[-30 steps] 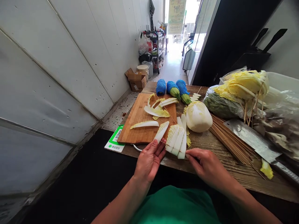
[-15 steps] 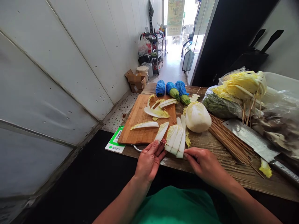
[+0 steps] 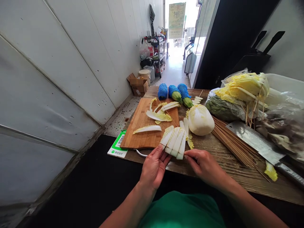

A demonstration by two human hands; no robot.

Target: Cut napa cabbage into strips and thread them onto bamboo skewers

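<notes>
Several napa cabbage strips [image 3: 176, 141], white with pale yellow leafy tops, sit side by side in a fan on a thin wooden skewer [image 3: 160, 143]. The skewer's tip sticks out at the left of the fan. With thumb on top and fingers beneath, my left hand [image 3: 154, 166] grips the leftmost strip. My right hand [image 3: 201, 161] is closed in a pinch at the right end of the skewer, which is mostly hidden by the fingers. Behind the fan lies a wooden cutting board [image 3: 142, 114], bearing a loose cabbage strip [image 3: 148, 128] and more cut leaves [image 3: 160, 116].
A trimmed cabbage head [image 3: 200, 120] stands right of the board, beside a bundle of skewers [image 3: 231, 141] and a cleaver [image 3: 254, 142]. Net-wrapped zucchini [image 3: 175, 95] lie at the back. Skewered yellow leaves [image 3: 247, 84] rest on bagged vegetables at right.
The leftmost strip has moved right along the skewer until it overlaps the others. More of the skewer's tip shows on the left. Both hands are slightly closer together.
</notes>
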